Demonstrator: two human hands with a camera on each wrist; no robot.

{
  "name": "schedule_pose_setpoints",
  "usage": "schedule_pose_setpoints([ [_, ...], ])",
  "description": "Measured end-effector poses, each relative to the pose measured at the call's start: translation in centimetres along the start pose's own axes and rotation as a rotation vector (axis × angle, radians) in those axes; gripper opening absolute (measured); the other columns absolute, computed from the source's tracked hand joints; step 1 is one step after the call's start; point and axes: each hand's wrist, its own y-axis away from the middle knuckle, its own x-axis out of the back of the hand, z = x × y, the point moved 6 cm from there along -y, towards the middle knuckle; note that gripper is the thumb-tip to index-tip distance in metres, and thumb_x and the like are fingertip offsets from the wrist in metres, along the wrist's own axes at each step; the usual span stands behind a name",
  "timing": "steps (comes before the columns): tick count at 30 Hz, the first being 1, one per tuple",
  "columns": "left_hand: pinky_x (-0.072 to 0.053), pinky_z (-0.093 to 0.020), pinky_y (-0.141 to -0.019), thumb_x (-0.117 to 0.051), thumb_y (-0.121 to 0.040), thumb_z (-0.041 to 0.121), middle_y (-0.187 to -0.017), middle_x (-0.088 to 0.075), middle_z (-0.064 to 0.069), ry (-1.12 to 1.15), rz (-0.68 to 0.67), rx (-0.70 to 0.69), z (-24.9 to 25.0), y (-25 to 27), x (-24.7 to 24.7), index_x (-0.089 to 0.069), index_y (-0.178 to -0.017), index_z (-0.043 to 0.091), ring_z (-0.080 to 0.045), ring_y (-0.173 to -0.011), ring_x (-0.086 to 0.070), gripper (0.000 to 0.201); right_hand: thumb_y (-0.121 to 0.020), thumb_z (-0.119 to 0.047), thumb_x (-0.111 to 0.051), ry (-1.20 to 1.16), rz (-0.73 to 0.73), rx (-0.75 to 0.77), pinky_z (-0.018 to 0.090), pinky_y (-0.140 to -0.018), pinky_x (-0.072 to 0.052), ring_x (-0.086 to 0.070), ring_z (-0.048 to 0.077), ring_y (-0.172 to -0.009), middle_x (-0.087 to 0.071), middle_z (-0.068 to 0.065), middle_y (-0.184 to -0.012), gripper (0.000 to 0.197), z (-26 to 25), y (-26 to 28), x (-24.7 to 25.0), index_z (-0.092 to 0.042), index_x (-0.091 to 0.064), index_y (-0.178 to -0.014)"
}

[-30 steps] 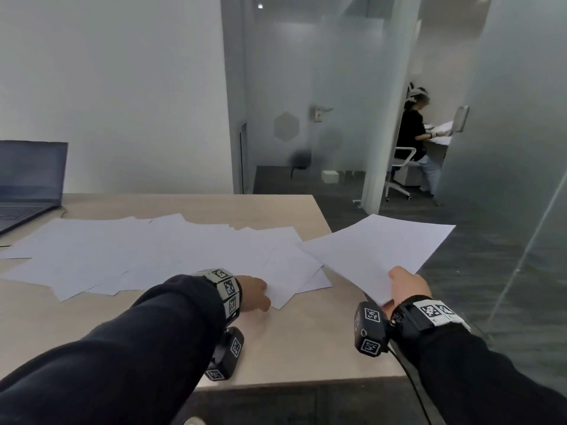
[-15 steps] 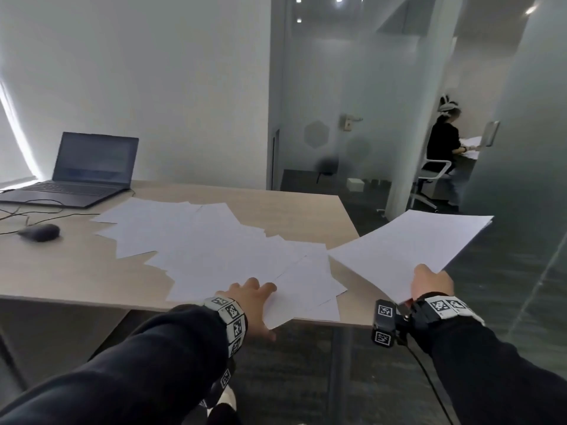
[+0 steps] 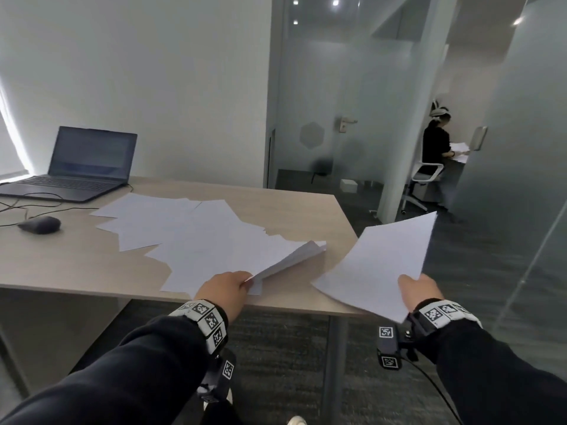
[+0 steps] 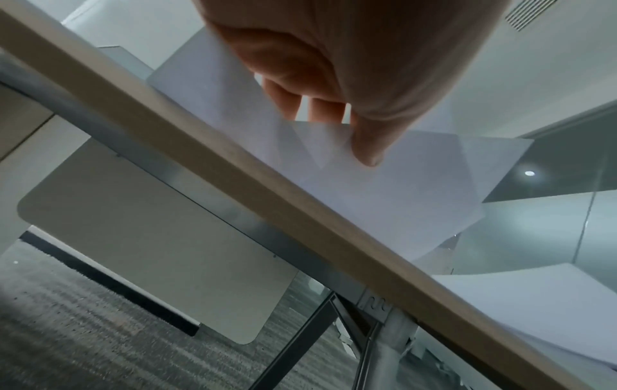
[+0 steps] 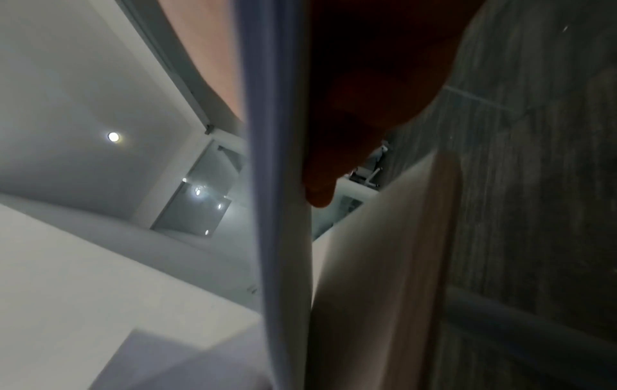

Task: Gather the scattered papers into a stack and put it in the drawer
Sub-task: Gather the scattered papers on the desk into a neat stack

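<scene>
Several white papers (image 3: 184, 231) lie fanned and overlapping on the light wooden desk (image 3: 70, 265). My left hand (image 3: 225, 286) pinches the near corner of a few of these sheets (image 3: 291, 259) at the desk's front edge and lifts them; the left wrist view shows thumb and fingers (image 4: 367, 142) clamping the sheets (image 4: 384, 200) above the desk edge (image 4: 233, 169). My right hand (image 3: 418, 291) grips a thin stack of papers (image 3: 377, 265) in the air off the desk's right corner. In the right wrist view that stack (image 5: 284, 211) appears edge-on. No drawer shows.
An open laptop (image 3: 76, 167) and a dark mouse (image 3: 40, 223) with cables sit at the desk's far left. A glass partition (image 3: 521, 179) stands to the right. Behind it, a person (image 3: 435, 145) sits on an office chair. Grey carpet (image 3: 276, 348) lies under the desk.
My left hand went from lying flat on the sheets to pinching their near corner and raising them. The view drew back from the desk. My right hand kept its stack aloft.
</scene>
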Motion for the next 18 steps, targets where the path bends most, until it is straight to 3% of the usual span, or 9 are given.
schedule_pose_setpoints([
  [2, -0.041, -0.029, -0.066, -0.04, -0.099, 0.033, -0.078, -0.06, 0.007, 0.012, -0.023, -0.034, 0.4, 0.2, -0.6, -0.053, -0.072, 0.031, -0.02, -0.078, -0.057, 0.03, -0.09, -0.013, -0.05, 0.055, -0.115, 0.017, 0.032, -0.079, -0.044, -0.06, 0.034, -0.092, -0.065, 0.02, -0.101, 0.027, -0.3, 0.3, -2.1, 0.005, -0.062, -0.106],
  [5, -0.047, -0.03, -0.08, -0.043, -0.093, 0.023, -0.1, -0.067, 0.009, 0.008, -0.067, -0.091, 1.2, 0.5, -1.5, -0.067, -0.095, 0.034, -0.017, -0.094, -0.06, 0.027, -0.092, -0.011, -0.05, 0.086, -0.208, 0.023, 0.03, -0.063, -0.04, -0.056, 0.031, -0.085, -0.063, 0.019, -0.091, 0.016, -1.0, 1.4, -4.7, 0.002, -0.058, -0.096],
  [7, -0.048, -0.03, -0.086, -0.045, -0.092, 0.021, -0.108, -0.068, 0.011, -0.009, -0.075, -0.127, 1.7, 0.7, -2.0, -0.068, -0.103, 0.034, -0.016, -0.103, -0.061, 0.029, -0.096, -0.014, -0.047, 0.136, -0.271, 0.014, 0.03, -0.071, -0.04, -0.056, 0.034, -0.099, -0.061, 0.026, -0.112, 0.022, -1.2, 1.8, -6.4, 0.002, -0.06, -0.105],
  [9, -0.047, -0.029, -0.091, -0.048, -0.094, 0.024, -0.114, -0.068, 0.012, -0.02, -0.062, -0.154, 2.1, 0.9, -2.1, -0.07, -0.105, 0.034, -0.016, -0.108, -0.061, 0.026, -0.098, -0.025, -0.046, 0.116, -0.268, 0.003, 0.03, -0.083, -0.039, -0.054, 0.037, -0.12, -0.057, 0.026, -0.13, 0.039, -1.3, 2.2, -7.4, 0.001, -0.058, -0.124],
  [13, -0.04, -0.031, -0.105, -0.05, -0.094, 0.04, -0.127, -0.063, 0.016, -0.044, -0.091, -0.163, 2.0, 1.1, -2.2, -0.069, -0.113, 0.038, -0.011, -0.12, -0.055, 0.027, -0.096, -0.048, -0.045, 0.06, -0.269, 0.002, 0.037, -0.101, -0.043, -0.054, 0.036, -0.124, -0.058, 0.024, -0.132, 0.062, -1.5, 2.5, -8.6, 0.003, -0.057, -0.128],
  [16, -0.043, -0.037, -0.1, -0.03, -0.085, 0.07, -0.108, -0.067, 0.013, -0.107, -0.153, -0.215, 2.2, 1.8, -2.5, -0.069, -0.098, 0.032, -0.011, -0.108, -0.056, 0.055, -0.093, -0.056, -0.043, 0.052, -0.267, -0.015, 0.038, -0.104, -0.042, -0.054, 0.036, -0.125, -0.058, 0.023, -0.133, 0.07, -1.7, 2.6, -8.8, 0.003, -0.057, -0.129],
  [18, -0.04, -0.038, -0.104, -0.023, -0.081, 0.071, -0.113, -0.067, 0.012, -0.063, -0.131, -0.24, 2.1, 2.0, -2.6, -0.069, -0.101, 0.03, -0.012, -0.115, -0.053, 0.065, -0.094, -0.053, -0.046, 0.069, -0.283, -0.021, 0.038, -0.103, -0.042, -0.054, 0.035, -0.125, -0.058, 0.022, -0.133, 0.066, -1.6, 2.5, -8.9, 0.002, -0.057, -0.129],
])
